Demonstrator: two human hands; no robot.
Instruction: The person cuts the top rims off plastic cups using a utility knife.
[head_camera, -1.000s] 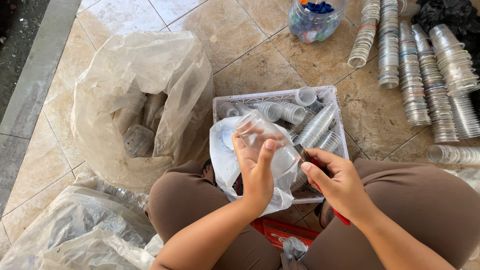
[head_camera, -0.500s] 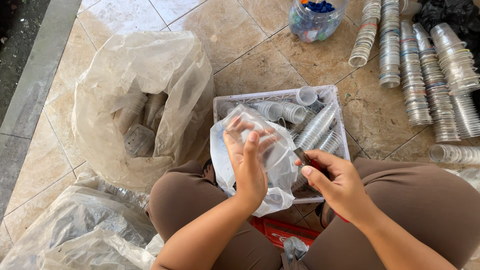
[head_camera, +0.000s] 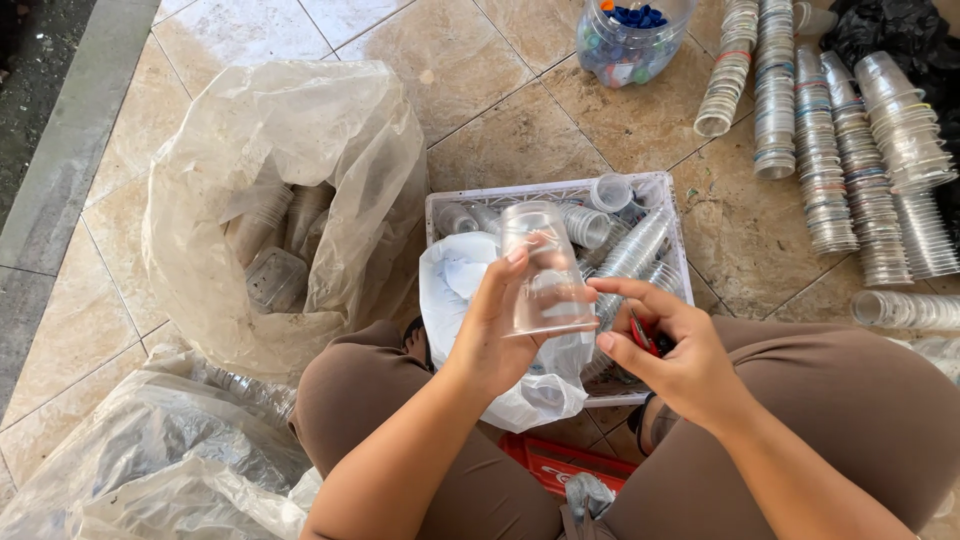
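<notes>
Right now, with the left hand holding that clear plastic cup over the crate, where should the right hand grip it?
Probably the open rim of the clear plastic cup, from the right: the left hand covers its left wall, leaving that side free for the right hand.

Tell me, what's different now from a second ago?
The left hand has turned the clear plastic cup more upright and raised it slightly, gripping its side. The right hand, with a small red tool, has its fingers at the cup's rim. The crate, bag and cup stacks stayed put.
</notes>
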